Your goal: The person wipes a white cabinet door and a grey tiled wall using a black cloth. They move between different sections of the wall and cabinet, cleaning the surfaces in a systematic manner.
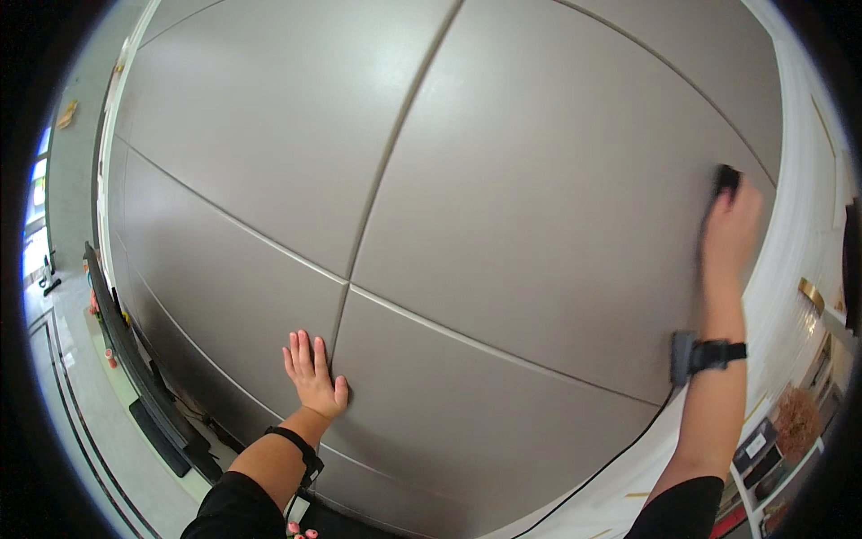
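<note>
A large grey panelled wall (525, 175) fills the view before me, its panels divided by narrow grooves. My left hand (315, 381) lies flat against a lower panel, beside the upright groove and below where the grooves cross. Its fingers point up and it holds nothing. At the far right, my right hand (734, 219) is blurred and grips a small black object (727, 180) at the panel surface. What this object is, I cannot tell. A device on a black strap (707, 356) sits on my right forearm, and a cable (599, 468) trails down from it.
Left and low, a dark television-like screen (128, 350) is seen edge-on above a pale console (121, 381). White trim (794, 202) borders the wall's right side. Shelves (747, 485) with several items stand at lower right. Pink flowers (300, 531) show at the bottom.
</note>
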Demonstrator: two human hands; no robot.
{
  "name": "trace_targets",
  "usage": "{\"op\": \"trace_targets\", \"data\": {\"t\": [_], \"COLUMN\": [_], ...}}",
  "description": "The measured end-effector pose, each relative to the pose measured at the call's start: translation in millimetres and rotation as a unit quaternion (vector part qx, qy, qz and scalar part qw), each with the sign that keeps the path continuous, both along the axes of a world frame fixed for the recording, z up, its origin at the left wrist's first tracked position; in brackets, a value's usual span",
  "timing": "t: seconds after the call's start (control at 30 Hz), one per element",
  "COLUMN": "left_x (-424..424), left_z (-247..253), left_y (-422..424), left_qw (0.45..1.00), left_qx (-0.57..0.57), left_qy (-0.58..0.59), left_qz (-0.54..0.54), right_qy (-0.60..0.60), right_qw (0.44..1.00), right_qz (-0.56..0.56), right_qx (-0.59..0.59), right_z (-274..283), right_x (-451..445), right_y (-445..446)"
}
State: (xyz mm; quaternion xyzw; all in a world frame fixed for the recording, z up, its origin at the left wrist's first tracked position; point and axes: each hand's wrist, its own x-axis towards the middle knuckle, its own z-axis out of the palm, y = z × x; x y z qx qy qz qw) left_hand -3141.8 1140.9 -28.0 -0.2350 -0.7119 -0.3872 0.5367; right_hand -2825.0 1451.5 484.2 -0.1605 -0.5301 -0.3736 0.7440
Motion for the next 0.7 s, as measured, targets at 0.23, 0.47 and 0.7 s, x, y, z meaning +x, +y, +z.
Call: {"op": "trace_targets", "data": {"t": [0.23,0.47,0.7], "left_x": [-3,-6,-4], "left_z": [0,-3,-6], "left_y": [-2,0,0], "left_qw": [1.0,1.0,0.999], "left_qx": [-0.003,0.007,0.02], "left_qy": [0.0,-0.004,-0.011], "left_qz": [-0.008,-0.017,-0.025], "right_qy": [0.008,-0.278,-0.304], "right_qw": [0.991,0.93,0.928], "right_qz": [0.13,0.168,0.102], "right_qx": [0.017,0.172,0.19], "right_z": [14,-163,-78], "right_x": [-108,-272,-226], "right_y": [-83,-243,-194]}}
